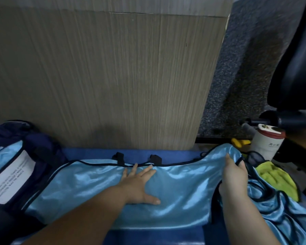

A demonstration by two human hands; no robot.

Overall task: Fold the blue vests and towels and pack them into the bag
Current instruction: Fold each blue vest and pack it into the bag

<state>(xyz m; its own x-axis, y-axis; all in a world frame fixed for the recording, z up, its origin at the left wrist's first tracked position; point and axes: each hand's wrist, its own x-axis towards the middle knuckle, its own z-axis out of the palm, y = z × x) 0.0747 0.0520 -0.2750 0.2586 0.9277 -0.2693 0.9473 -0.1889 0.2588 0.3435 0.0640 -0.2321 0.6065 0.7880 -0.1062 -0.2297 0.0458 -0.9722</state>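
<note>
A shiny light-blue vest with black trim lies spread flat across a dark blue towel in front of me. My left hand rests flat on the vest's middle, fingers spread, pressing it down. My right hand grips the vest's right end and lifts the fabric. More light-blue vests lie crumpled at the right. A yellow-green towel lies on that pile. The navy bag sits open at the left, with light-blue lining and a white label.
A wood-grain panel stands upright right behind the work surface. At the right stand a white bottle with a red lid, a small yellow object and a black office chair on grey carpet.
</note>
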